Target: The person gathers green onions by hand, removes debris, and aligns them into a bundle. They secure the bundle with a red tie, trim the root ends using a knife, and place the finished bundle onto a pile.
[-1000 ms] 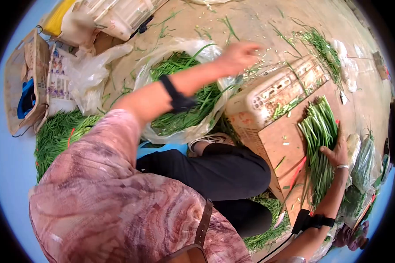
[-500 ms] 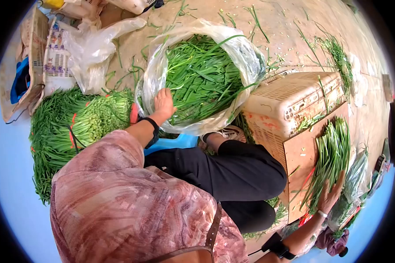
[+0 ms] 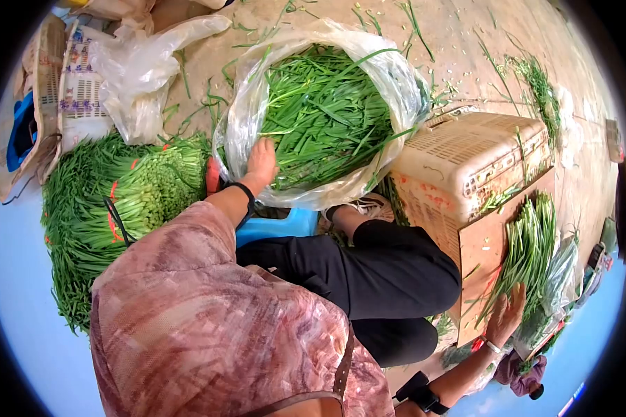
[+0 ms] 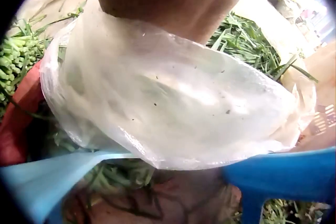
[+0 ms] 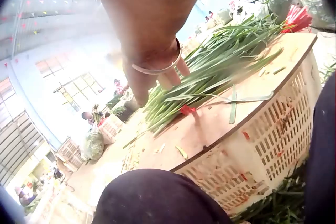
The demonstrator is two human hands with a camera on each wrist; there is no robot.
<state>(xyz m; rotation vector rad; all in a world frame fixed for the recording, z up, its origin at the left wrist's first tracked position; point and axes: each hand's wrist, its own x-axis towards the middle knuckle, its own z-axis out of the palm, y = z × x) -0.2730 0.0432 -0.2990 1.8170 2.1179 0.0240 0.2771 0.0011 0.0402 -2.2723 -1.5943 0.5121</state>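
My left hand (image 3: 262, 163) reaches over the near rim of a clear plastic bag (image 3: 250, 104) filled with loose chives (image 3: 327, 104). Its fingers dip in at the edge of the leaves; in the left wrist view the plastic hides them, and I cannot tell whether they grip any. A pile of chives (image 3: 531, 240) lies across a brown board (image 3: 476, 267) on an upturned crate (image 3: 466, 156). At the leaf end of that pile rests my right hand (image 3: 506, 316), fingers extended. A red tie (image 5: 297, 19) shows beyond the pile in the right wrist view.
Bundled chives (image 3: 129, 198) with red bands are stacked at the left. A blue stool (image 3: 278, 226) stands beside the bag, below its near rim. Crates (image 3: 83, 90) and crumpled plastic (image 3: 142, 83) sit at the upper left. Leaf scraps litter the floor (image 3: 459, 35).
My left hand has come back from above the crate to the bag's near rim. The right hand has slid off the pile's middle toward its leaf end, its fingers straighter.
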